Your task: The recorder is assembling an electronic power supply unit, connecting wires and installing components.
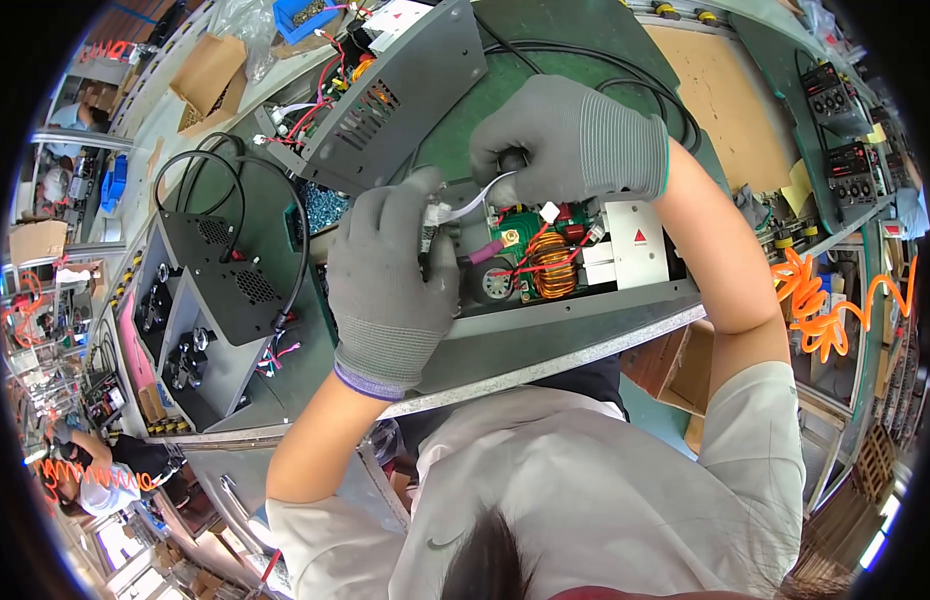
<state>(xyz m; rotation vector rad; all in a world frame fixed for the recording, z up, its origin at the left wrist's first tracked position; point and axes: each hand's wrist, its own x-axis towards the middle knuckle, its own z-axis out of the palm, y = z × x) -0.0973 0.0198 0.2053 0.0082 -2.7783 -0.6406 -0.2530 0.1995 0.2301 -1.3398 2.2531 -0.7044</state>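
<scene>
In front of me lies an open grey metal case (575,306) holding a green circuit board, a copper-wound coil (555,268), red wires and a silver plate (637,245) with a red warning triangle. My left hand (390,270), in a grey glove, is closed at the case's left end around a small part with a whitish piece on top. From there a white flat cable (477,205) rises to my right hand (540,140), also gloved. Its fingers are closed around a black rounded part (512,159), beside the cable. The fingertips are partly hidden.
Behind stands another grey case (400,100) with exposed wiring. An upturned dark case (220,280) with a black cable sits left, near a tray of bluish screws (322,207). Black cables (625,70) curl on the green mat. A cardboard box (207,85) lies far left.
</scene>
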